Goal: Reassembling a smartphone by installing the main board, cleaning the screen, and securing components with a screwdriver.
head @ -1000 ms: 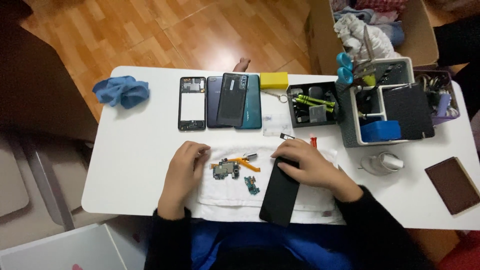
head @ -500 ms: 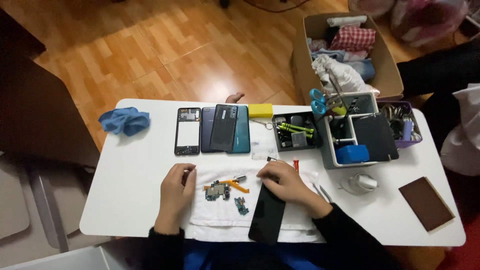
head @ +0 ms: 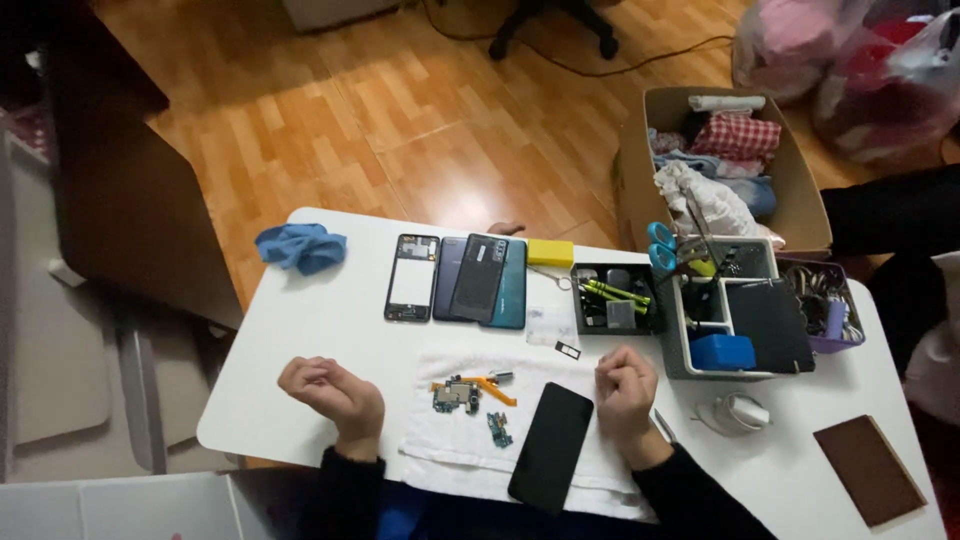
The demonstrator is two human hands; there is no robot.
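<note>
While both fists rest on the white table (head: 300,340), nothing is gripped in either.

Left hand (head: 330,390): curled into a loose fist, fingers folded in, holding nothing visible; it lies on bare tabletop at 9 o'clock of the white cloth (head: 450,440), apart from it.
Right hand (head: 625,385): also closed in a loose fist, with nothing seen in it; it sits at the cloth's 3 o'clock edge, just beside the black phone (head: 552,445).
Black phone: lies face up and tilted on the cloth, at 8 o'clock of the right hand, lower end overhanging the near table edge.
Circuit board (head: 455,397): on the cloth between the hands, with an orange flex strip (head: 490,388) at its 2 o'clock and a small green board (head: 498,430) at its 5 o'clock.
Phone shells (head: 460,280): a row at 12 o'clock of the cloth, the open frame leftmost.
Blue rag (head: 300,247): at 11 o'clock, well apart.
Tool tray (head: 612,298): at 12 o'clock of the right hand.
Brown wallet (head: 868,468): at 4 o'clock, far right.
</note>
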